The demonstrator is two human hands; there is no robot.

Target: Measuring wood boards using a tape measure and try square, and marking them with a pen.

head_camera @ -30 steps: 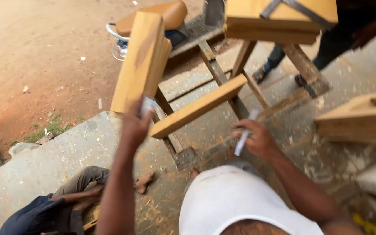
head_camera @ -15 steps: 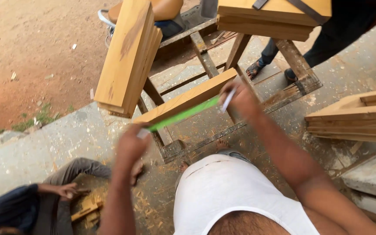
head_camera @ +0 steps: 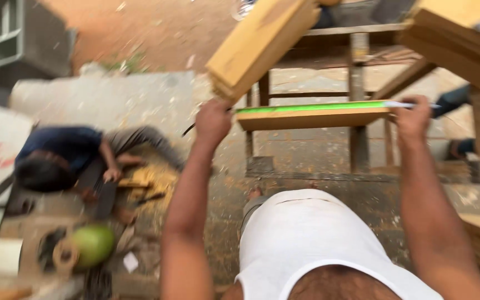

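The whole view is motion-blurred. At twelve o'clock the thick pale wooden beam runs past the top edge. The stacked light wooden boards at two o'clock are cut off too. The crouching person in a dark blue shirt (nine o'clock) is smeared; what the hands work on cannot be made out.

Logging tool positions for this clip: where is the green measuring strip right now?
In the head view, the green strip lies along the top edge of a wooden board, upper centre, stretched between the left hand and the right hand.
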